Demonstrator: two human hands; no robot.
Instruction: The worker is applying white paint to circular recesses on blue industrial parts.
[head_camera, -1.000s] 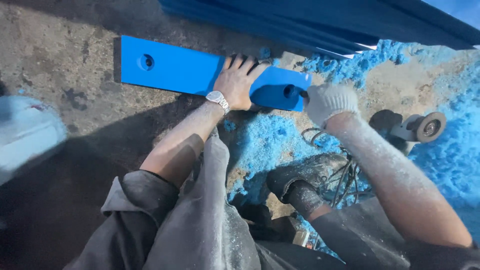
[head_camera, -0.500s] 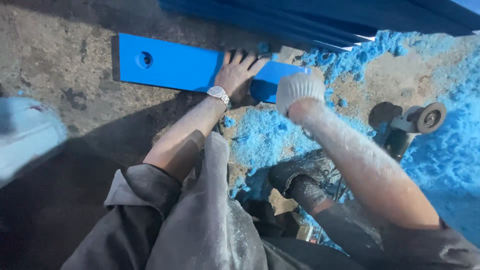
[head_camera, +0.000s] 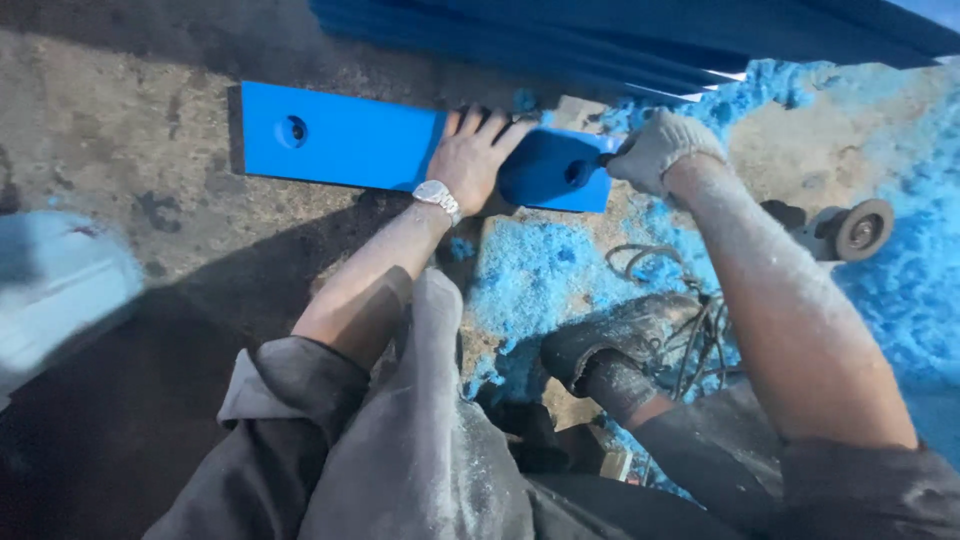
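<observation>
The left hand (head_camera: 478, 158) lies flat and open on a long blue plate (head_camera: 370, 145), fingers spread toward the far edge, a silver wristwatch (head_camera: 437, 196) on the wrist. The right hand (head_camera: 658, 148), in a pale dusty work glove, is closed around something small and dark at the plate's right end, just by a round hole (head_camera: 574, 172) there; what it grips is too hidden to name. The plate lies flat on the rough concrete floor (head_camera: 140, 190), stretched left to right, with a second round hole (head_camera: 293, 130) near its left end. Its far edge runs close beside a stack of dark blue corrugated sheets (head_camera: 620, 40).

Blue powder (head_camera: 530, 275) is scattered thick over the floor below the plate's right half and off to the right. A tangle of wire (head_camera: 650, 262) lies in it, near the person's dusty dark shoe (head_camera: 620, 345). Farther right sits a small tool with a round disc (head_camera: 862, 229). Both forearms are coated in pale dust, and grey trousers (head_camera: 420, 450) fill the foreground. A blurred pale shape (head_camera: 60, 295) sits at the left edge.
</observation>
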